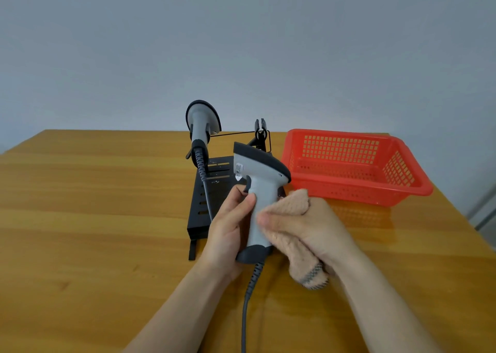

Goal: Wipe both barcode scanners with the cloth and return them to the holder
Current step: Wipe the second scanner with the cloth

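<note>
On the table (94,205), just in front of the holder (200,199), you hold one scanner (261,181) upright, head at the top and facing left, clear of the surface.

Left hand (228,234): fingers and thumb curled round the grey handle from the left, thumb tip just below the trigger.

Right hand (308,226): clenched on the cloth (292,202), thumb pressing a fold of it against the right side of the handle. The cloth is peach knit with a grey-striped end that hangs below your palm, just above the table.

A grey cable (245,307) leaves the scanner's dark base and runs down between your forearms to the bottom edge of the view.

Second scanner (200,124): seated in the holder's left clip, head up, handle angled down toward you, with its own cable trailing over the black slotted base plate. A thin rail runs right from it to another clip (261,130).

Surface: orange-brown wood with lengthwise grain bands, glossy enough to mirror the basket (413,189). The basket is red plastic with lattice walls and sits on the right of the table, just beside the holder. Your right hand is near its front left corner but apart from it.

Room: a plain pale grey-blue wall (241,44) rises directly behind the table's far edge. A pale strip shows past the right edge, and you cannot tell what it is.
</note>
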